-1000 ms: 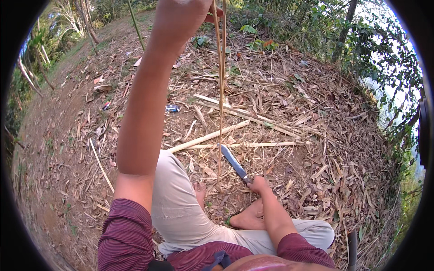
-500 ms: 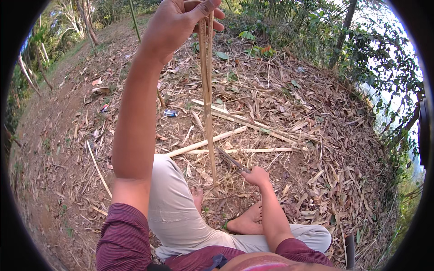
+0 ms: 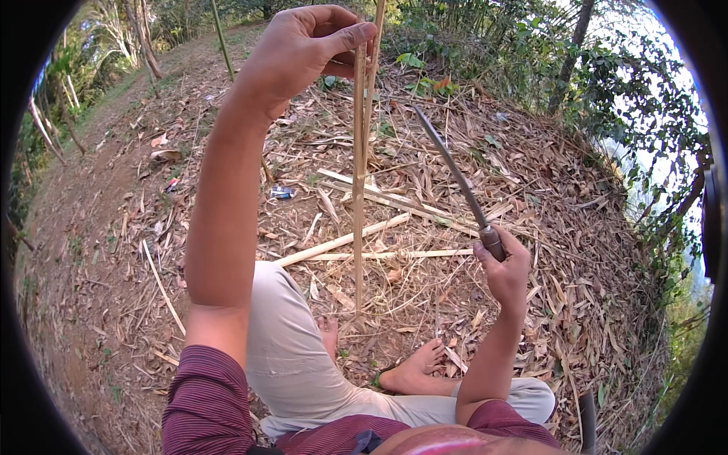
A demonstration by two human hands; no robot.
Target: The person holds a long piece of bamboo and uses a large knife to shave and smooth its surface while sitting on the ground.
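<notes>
Raised at arm's length, my left hand (image 3: pixel 299 61) pinches a long bamboo strip (image 3: pixel 359 174) between thumb and fingers. The strip hangs upright, its lower end down by the ground near my feet. Near its top it looks split in two, with one thin piece reaching above my fingers. On the right, my right hand (image 3: pixel 506 271) is wrapped round the wooden handle of a long knife (image 3: pixel 453 171). Its dark, slightly curved blade points up and to the left, apart from the strip.
Several pale bamboo strips (image 3: pixel 341 241) lie crossed on the leaf-strewn ground ahead, one thin strip (image 3: pixel 162 284) at the left. A blue and silver wrapper (image 3: pixel 283 192) lies beyond my knee. My bare foot (image 3: pixel 413 368) is below the strip. Bushes (image 3: pixel 637 98) border the right side.
My right hand has risen and moved right, lifting the knife from low beside the strip. My left hand has shifted slightly down and right, and a strip piece now shows above it.
</notes>
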